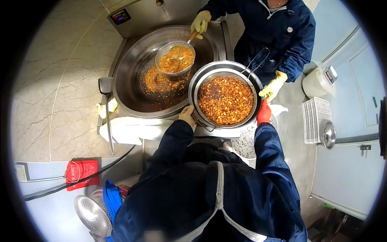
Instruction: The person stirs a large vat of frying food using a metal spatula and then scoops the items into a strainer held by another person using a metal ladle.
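A round metal basin [260, 82] with a strainer [196, 93] set in it stands in front of me, the strainer full of reddish-brown chopped bits [225, 100]. My left hand [187, 116], in a cream glove, grips the basin's left side near a wire handle. On the right side my right hand [264, 113], in a red glove, is closed on the rim. Beside it a co-worker's yellow-gloved hand [274, 86] touches the same rim. The co-worker's other hand [200, 25] holds a metal scoop [176, 58] of oily chopped bits above a large wok [133, 72].
A long-handled spatula [106, 86] leans at the wok's left, across a white cloth [133, 127]. Below the basin's right stands a speckled round container [246, 145]. A white crate [314, 119], metal bowl [328, 135] and white tub with scale [320, 82] are at right.
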A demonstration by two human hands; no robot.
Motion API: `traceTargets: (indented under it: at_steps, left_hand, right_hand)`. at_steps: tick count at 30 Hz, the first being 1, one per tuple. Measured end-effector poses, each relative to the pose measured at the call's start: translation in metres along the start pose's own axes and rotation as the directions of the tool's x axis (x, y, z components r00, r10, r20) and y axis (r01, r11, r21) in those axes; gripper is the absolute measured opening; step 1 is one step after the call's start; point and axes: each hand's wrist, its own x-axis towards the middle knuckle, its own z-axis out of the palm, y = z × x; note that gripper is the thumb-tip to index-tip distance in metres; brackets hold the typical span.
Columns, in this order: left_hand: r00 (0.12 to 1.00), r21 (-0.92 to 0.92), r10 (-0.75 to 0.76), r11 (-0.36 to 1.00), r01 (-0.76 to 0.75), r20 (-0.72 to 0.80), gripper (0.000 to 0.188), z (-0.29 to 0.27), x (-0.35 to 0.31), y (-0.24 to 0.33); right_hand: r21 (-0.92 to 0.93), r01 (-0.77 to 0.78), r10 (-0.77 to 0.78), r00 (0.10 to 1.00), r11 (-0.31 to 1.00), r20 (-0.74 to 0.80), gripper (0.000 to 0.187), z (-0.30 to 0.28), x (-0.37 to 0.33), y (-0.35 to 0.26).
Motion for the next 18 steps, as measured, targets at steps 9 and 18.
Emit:
traceTargets:
  at_steps: [9, 18]
  left_hand:
    - [0.998, -0.005, -0.023, 1.000, 0.024, 0.064, 0.007, -0.003, 0.000, 0.002]
    - [0.993, 0.032, -0.002, 0.999, -0.002, 0.116, 0.008, -0.010, 0.006, 0.000]
  right_hand:
    - [0.073, -0.034, 0.030, 0.998, 0.997, 0.055, 0.046, 0.001, 0.015, 0.023]
    - [0.113, -0.039, 0.026, 0.993, 0.993, 0.112, 0.044, -0.003, 0.014, 0.020]
